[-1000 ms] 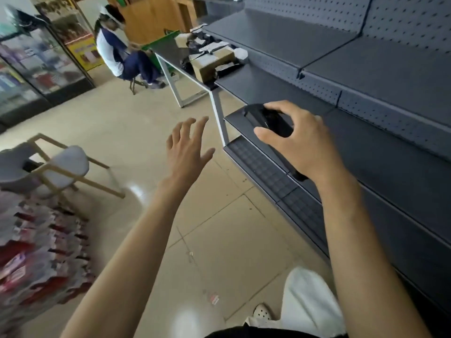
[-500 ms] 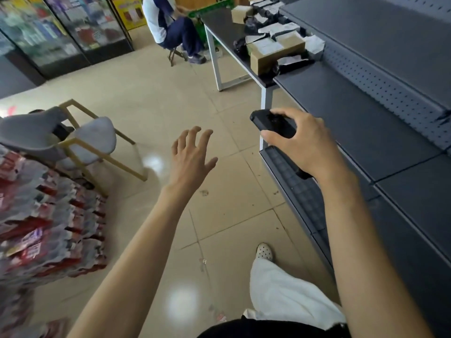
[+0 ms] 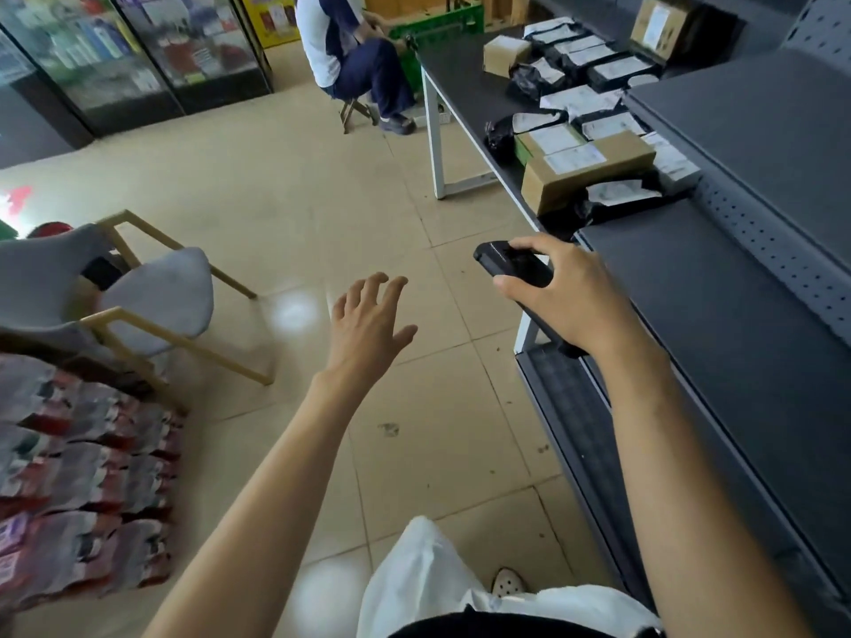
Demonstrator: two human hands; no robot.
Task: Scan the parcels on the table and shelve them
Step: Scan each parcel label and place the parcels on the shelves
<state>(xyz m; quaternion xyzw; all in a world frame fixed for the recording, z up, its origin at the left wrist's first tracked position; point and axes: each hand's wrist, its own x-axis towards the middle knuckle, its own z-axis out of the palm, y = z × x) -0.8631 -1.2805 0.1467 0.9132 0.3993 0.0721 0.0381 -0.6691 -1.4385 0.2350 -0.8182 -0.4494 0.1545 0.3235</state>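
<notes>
Looking down from the head cam, so only one view to go through. The right hand (image 3: 566, 301) is wrapped round a black handheld scanner (image 3: 504, 264), thumb along its near side and fingers curled over the top. It's held just short of the near end of the table (image 3: 460, 89). The left hand (image 3: 368, 324) has nothing in it. Its fingers are spread and loosely bent, and it's out over the tile floor left of the table's near end, well apart from the scanner.

The parcels are all up on the table. A big cardboard box (image 3: 594, 172) sits at the near end with a white label on top, and black poly bags (image 3: 534, 78) with white labels lie further along. There's a small brown box (image 3: 506, 55) toward the far end. Honestly can't read a single label, the print is way too small. One more labelled box (image 3: 656, 25) sits past the table's far right corner.

Grey shelving (image 3: 714, 315) runs along the table's right side and on toward the camera.

At the table's far left corner a seated person (image 3: 350, 52) is on a stool by a green crate (image 3: 437, 25). Further left of the table there's a grey chair (image 3: 152, 297) with wooden legs, blurry shrink-wrapped packs (image 3: 83, 476) with red labels, and glass-door cabinets (image 3: 138, 43). No brand is legible anywhere.
</notes>
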